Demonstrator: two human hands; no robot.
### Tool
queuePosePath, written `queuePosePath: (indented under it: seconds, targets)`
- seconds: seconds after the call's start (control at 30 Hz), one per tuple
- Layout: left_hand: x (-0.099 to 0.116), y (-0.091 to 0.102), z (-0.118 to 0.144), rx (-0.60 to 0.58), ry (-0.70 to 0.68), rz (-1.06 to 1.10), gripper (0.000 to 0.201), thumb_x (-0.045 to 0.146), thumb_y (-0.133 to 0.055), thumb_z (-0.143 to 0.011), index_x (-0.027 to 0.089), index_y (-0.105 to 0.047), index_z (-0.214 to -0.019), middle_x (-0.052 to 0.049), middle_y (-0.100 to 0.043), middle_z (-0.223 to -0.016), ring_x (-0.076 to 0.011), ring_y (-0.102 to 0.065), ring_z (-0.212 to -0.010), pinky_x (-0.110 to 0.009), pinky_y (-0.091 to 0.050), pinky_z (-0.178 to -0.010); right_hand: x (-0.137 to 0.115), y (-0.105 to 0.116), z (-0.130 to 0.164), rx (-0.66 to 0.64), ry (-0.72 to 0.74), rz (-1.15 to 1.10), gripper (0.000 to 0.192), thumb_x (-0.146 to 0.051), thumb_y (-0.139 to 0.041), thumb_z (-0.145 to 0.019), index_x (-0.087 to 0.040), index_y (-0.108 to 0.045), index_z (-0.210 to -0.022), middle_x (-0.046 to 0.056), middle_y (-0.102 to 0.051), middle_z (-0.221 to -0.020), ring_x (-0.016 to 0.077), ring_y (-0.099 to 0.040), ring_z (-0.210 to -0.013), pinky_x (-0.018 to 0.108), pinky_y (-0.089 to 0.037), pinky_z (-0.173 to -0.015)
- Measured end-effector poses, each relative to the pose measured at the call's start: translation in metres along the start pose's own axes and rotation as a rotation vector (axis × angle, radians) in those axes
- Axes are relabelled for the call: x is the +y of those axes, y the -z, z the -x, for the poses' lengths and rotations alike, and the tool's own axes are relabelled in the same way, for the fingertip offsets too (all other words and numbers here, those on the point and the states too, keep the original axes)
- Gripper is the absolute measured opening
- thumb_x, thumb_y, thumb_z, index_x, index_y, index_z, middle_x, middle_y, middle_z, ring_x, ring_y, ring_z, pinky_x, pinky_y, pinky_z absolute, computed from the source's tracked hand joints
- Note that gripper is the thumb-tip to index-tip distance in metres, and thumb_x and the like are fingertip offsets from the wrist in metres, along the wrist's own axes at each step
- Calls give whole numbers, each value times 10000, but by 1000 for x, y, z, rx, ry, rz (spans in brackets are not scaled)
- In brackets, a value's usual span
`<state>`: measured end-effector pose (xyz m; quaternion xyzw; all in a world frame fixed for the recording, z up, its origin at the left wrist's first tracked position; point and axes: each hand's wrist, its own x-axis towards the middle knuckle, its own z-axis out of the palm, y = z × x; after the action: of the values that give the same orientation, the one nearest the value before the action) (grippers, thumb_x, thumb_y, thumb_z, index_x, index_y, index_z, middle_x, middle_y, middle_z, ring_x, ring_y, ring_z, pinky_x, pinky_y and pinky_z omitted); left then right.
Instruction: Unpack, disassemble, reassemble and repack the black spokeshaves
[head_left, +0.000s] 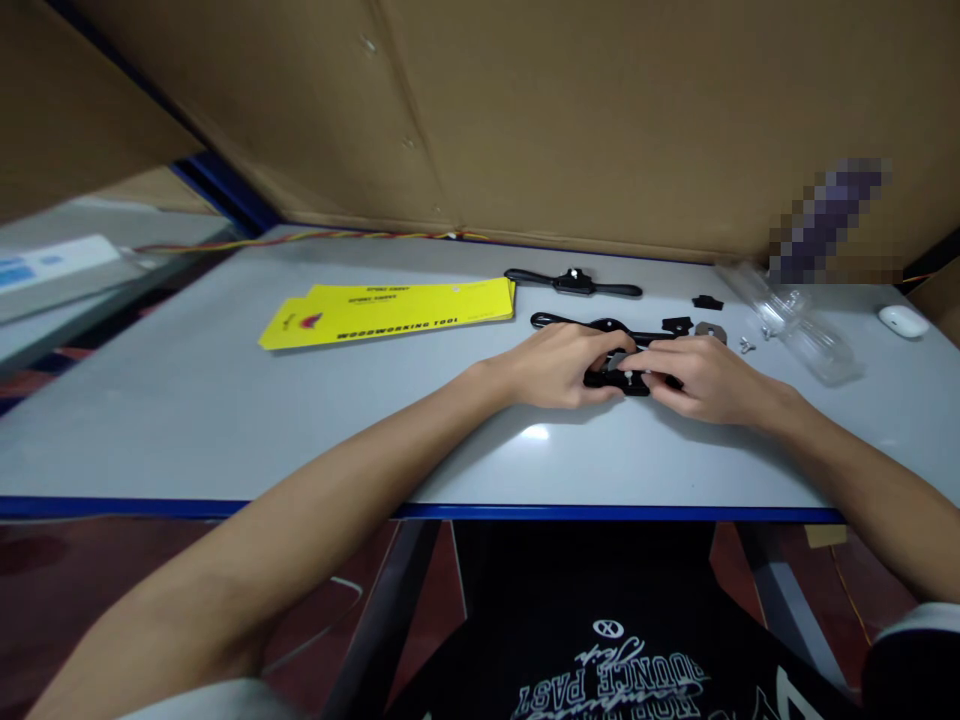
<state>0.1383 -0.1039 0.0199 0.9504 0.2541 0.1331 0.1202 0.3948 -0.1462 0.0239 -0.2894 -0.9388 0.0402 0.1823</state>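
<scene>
Both hands [637, 372] on perhaps spokeshave [626, 378]

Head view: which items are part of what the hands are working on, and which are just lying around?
In hand:
- black tool body, held by left hand and right hand
- loose black pieces, metal plate and screws beside it

Lying about:
- second black tool
- yellow cards
- clear plastic packaging
- white mouse
</scene>
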Motion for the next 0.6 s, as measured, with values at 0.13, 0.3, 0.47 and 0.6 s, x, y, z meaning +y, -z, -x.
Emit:
queuePosePath:
  seconds: [0.13,0.3,0.47,0.6]
  targets:
    - [-1,-1,0,11,-8,5,463,477,-626,-916,190,-684,-1274,-20,-736,-852,-200,-648,-692,-312,-422,-652,1,1,0,-3,-49,27,301,-180,-528,-1011,-183,-794,-1150,78,-796,-959,191,-637,-746,335,-383,-667]
    - [-1,-2,0,11,0,11,475,479,-632,-913,191,-684,-1286,-21,-735,-851,-198,-636,-679,-318,-416,-649,1,3,0,-15,-72,13,248,-195,-529,-1005,-195,-769,-1066,64,-766,-905,188,-602,-739,336,-371,-666]
    - [0,-1,0,1,4,16,504,483,-621,-921,182,-687,-1321,-25,-744,-838,-203,-645,-685,-321,-425,-651,0,1,0,-25,-28,7,239,-208,-530,-1018,-198,-752,-931,46,-703,-821,165,-536,-688,325,-356,-637]
    - [-1,-1,0,5,-2,21,501,484,-608,-923,182,-687,-1315,-25,-746,-833,-202,-652,-680,-319,-437,-645,-2,0,0,-57,10,16,256,-204,-535,-1028,-197,-783,-968,57,-721,-852,170,-556,-701,328,-370,-645]
